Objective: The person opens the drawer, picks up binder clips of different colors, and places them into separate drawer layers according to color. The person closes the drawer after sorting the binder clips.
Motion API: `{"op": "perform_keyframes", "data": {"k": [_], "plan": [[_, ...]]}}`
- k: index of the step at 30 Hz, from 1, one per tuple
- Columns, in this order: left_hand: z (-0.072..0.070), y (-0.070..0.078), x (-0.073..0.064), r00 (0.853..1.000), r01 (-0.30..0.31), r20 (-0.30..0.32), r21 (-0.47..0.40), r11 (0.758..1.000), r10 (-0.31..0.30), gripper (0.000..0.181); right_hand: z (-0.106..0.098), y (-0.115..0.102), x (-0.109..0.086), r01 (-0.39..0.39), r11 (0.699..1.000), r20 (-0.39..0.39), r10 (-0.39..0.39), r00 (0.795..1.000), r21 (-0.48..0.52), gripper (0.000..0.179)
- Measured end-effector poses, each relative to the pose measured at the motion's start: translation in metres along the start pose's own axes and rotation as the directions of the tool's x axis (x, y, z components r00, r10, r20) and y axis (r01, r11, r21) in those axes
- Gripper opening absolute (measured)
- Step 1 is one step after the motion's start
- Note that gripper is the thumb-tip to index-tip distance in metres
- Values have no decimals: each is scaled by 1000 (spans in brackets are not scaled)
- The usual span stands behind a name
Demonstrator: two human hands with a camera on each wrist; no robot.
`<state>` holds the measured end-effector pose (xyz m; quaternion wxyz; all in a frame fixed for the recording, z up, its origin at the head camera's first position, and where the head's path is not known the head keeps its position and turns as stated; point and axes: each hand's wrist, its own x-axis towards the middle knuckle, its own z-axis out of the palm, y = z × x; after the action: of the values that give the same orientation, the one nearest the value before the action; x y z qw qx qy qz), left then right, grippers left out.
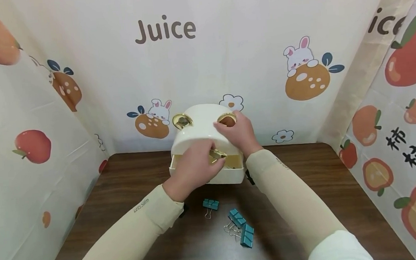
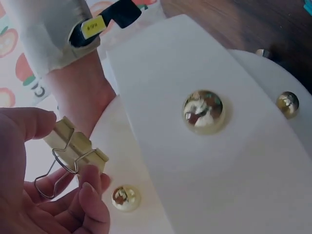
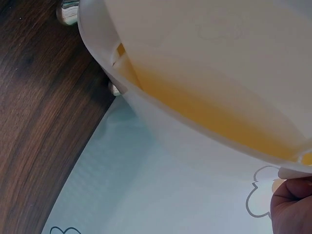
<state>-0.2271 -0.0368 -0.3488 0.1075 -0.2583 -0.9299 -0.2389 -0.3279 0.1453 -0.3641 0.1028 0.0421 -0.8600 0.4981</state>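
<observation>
A white rounded box [image 1: 204, 124] with two gold-rimmed round ears stands at the back of the table, its front drawer [image 1: 225, 176] pulled out. My left hand [image 1: 196, 165] is over the drawer, pinching a gold binder clip [image 2: 73, 146] between thumb and fingers; the clip's wire handles show in the left wrist view. Up at the box's right side, my right hand [image 1: 242, 131] grips the gold-rimmed ear [image 1: 228, 120]. Only a few fingers of it show at the corner of the right wrist view, close by the box's curved white edge [image 3: 204, 129].
Three teal binder clips [image 1: 210, 204] lie on the dark wooden table [image 1: 157, 238] in front of the box. A printed curtain [image 1: 203, 66] with fruit and rabbits hangs right behind the box and along both sides. Gold knobs [image 2: 204, 111] stick out from the box.
</observation>
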Motion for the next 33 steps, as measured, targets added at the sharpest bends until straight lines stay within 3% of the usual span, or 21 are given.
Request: {"op": "perform_keyframes", "data": {"k": [5,11,19,24,29,33], "plan": [[6,3,-2,999,38,21,-1,999,-38,28,0,1,-1,-1,1000,4,1,1000,7,54],[15,5,-5,996,92,3,104,990,-92,32,-2,0,-2,0,1000,13,0,1000,11,56],[29,7,-7,980,191,34,136,972,-197,36,-2,-1,-4,-5,1000,12,5,1000,17,54],[33,11,-6,980,197,-6,200,960,-199,37,-2,0,-3,0,1000,10,0,1000,11,53],[38,16,-6,980,201,-64,314,928,-190,36,-1,1,-2,0,1000,8,0,1000,10,53],[40,17,-4,977,213,-62,347,913,-204,37,-1,1,-1,-2,1000,10,2,1000,5,54]]}}
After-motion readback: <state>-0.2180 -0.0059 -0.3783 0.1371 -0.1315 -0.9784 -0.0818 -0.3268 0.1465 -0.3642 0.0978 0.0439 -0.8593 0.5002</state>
